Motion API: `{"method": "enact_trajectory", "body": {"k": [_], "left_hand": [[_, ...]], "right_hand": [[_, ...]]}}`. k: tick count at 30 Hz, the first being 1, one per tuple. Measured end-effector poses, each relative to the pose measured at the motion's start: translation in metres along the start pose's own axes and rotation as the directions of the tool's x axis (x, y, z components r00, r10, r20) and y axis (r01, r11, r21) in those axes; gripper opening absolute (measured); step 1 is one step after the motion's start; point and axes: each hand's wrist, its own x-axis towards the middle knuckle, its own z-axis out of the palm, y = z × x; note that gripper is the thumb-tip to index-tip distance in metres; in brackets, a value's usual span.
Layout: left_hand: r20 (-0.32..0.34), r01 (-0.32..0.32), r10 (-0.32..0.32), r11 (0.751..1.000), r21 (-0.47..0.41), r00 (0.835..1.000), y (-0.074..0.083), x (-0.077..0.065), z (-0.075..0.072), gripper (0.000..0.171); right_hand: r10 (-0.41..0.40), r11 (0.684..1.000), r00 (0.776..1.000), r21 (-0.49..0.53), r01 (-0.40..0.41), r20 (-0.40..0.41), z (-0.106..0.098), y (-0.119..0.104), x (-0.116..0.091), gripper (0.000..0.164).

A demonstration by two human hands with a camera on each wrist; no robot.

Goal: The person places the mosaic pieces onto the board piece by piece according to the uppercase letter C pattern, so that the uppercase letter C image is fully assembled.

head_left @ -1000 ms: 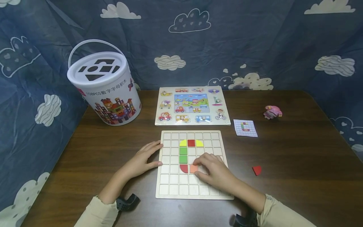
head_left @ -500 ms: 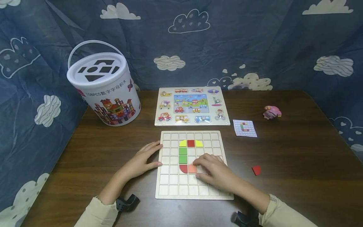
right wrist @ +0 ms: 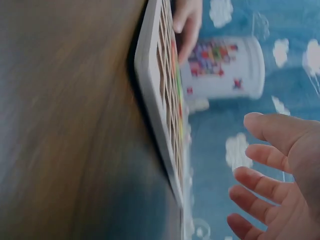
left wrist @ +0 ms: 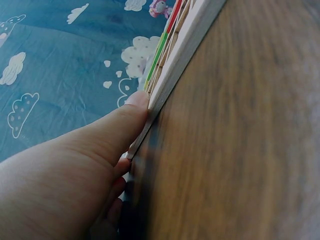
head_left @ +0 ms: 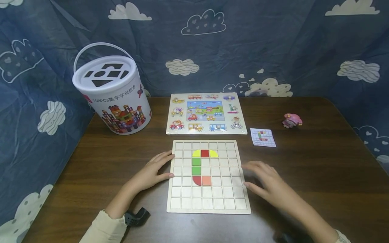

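A wooden grid board lies on the table. In its cells sit two yellow quarter-circle pieces, a red square between them, two green squares, a dark red quarter-circle and a salmon square. My left hand touches the board's left edge with thumb and fingertips; the left wrist view shows the thumb against that edge. Off the board's right side is my right hand, fingers spread and holding nothing, as the right wrist view confirms. The loose red piece seen earlier is hidden from the head view.
A picture puzzle board lies behind the grid board. A small pattern card and a pink toy figure are at the back right. A white lidded block bucket stands at the back left.
My right hand has left the salmon square and moved right, off the board, over where the loose red piece lay. The salmon square stays in its cell. My left hand has not moved.
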Motion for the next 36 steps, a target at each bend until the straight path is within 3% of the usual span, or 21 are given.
{"method": "enact_trajectory", "body": {"k": [9,15,36], "left_hand": [[0.006,0.004,-0.004,1.000,0.001,1.000,0.001,0.001,0.000,0.066],[0.013,0.011,-0.011,1.000,-0.005,1.000,0.002,0.002,-0.002,0.065],[0.013,0.020,-0.019,1.000,-0.016,1.000,0.002,0.001,-0.001,0.066]], "right_hand": [[0.170,0.985,0.985,-0.021,-0.171,-0.041,-0.010,0.029,-0.039,0.046],[0.241,0.966,0.969,-0.081,-0.245,-0.059,-0.009,0.042,-0.051,0.046],[0.252,0.957,0.967,-0.143,-0.254,-0.032,-0.010,0.051,-0.045,0.020]]}}
